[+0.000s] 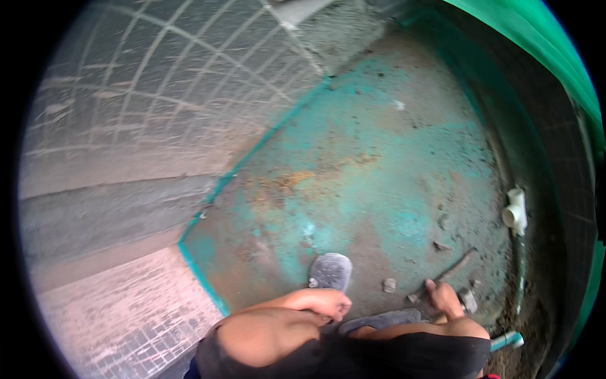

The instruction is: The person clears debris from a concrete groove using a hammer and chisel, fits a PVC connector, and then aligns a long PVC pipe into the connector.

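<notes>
My left hand (331, 304) rests in front of my left knee, above a grey sandal (330, 269), fingers curled; whatever they may hold is hidden. My right hand (442, 295) is down at the floor on the right, closed on a thin dark stick-like bar (453, 268) lying diagonally. A small grey lump (468, 302) is beside that hand, and another pale chunk (389, 285) lies between my feet. My other sandal (385, 319) is partly behind my right leg. The floor (341, 208) is grey with patchy teal coating and dirt.
Gridded, rough walls (145, 82) with a low ledge (113, 211) border the left. Along the right run a white pipe fitting (514, 211), a pipe in loose dirt, and a short teal pipe (505, 341) near my knee. Green sheeting (549, 50) hangs at top right.
</notes>
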### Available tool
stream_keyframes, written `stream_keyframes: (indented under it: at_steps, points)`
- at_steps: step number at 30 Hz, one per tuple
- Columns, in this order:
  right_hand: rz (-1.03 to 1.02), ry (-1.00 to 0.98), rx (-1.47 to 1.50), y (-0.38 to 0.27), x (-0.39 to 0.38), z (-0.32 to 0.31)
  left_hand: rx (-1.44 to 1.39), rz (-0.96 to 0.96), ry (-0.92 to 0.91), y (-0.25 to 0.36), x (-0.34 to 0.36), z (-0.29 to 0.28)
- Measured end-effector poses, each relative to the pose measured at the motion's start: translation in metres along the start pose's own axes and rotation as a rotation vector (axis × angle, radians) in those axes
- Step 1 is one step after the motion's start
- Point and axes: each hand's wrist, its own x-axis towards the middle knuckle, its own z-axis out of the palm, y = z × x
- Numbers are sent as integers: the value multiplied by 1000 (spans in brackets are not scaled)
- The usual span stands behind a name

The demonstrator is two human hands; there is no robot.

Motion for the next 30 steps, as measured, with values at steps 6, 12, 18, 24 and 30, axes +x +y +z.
stream_keyframes:
  at_steps: [6, 12, 18, 24, 30]
  points:
    - [-116, -7, 10, 14, 6, 2, -316, 40, 159, 98, -83, -10]
    - [-134, 62, -47, 13, 8, 3, -511, 170, 322, 184, -141, -5]
    - [-146, -21, 6, 17, 5, -4, -465, 191, 355, 166, -147, 10]
    - [-355, 163, -125, 19, 25, 10, -319, 152, 271, 108, -120, 8]
    - [-258, 191, -148, -9, 24, 21, -52, 232, 88, 45, -48, -16]
